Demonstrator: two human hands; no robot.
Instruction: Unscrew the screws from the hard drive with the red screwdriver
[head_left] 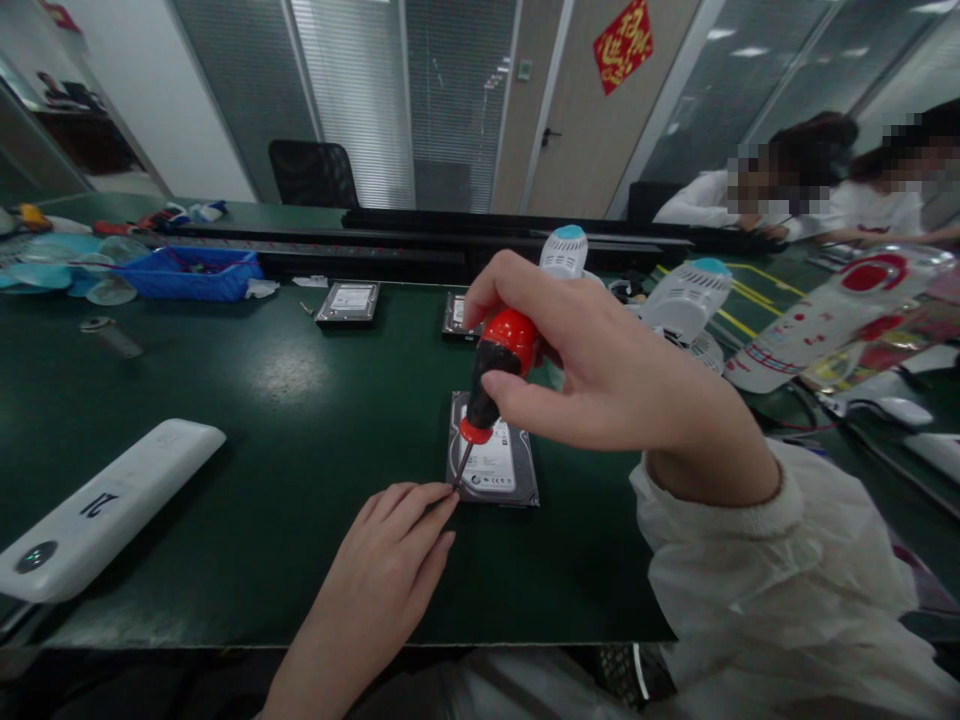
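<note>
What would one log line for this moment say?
right hand: grips screwdriver, tip at hard drive near-left corner | left hand: fingertips touch that corner | surface: green table

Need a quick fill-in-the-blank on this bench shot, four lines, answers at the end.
1. The right hand grips a screwdriver whose handle is black and ____.
2. The screwdriver's tip meets the hard drive at its near-____ corner.
3. The left hand has its fingertips at that same corner, palm down on the dark ____ table.
4. The plastic bin at the far left of the table is ____.

Missing words: red; left; green; blue.
</note>
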